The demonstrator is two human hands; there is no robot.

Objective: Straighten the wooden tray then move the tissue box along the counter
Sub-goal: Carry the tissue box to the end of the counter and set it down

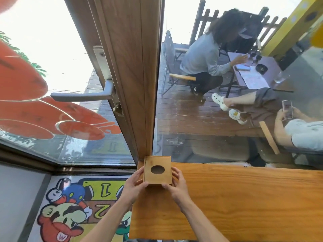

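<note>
A wooden tissue box [157,178] with an oval hole in its top stands at the far left corner of the wooden counter [244,198], close against the window frame. My left hand [135,182] grips its left side and near corner. My right hand [175,183] grips its right side and near corner. No tissue shows in the hole. No wooden tray is in view.
A wooden door frame [136,75] with a metal handle [83,96] rises just behind the box. Glass runs along the counter's far edge; beyond it two people sit on a deck. A cartoon floor mat [75,206] lies left of the counter.
</note>
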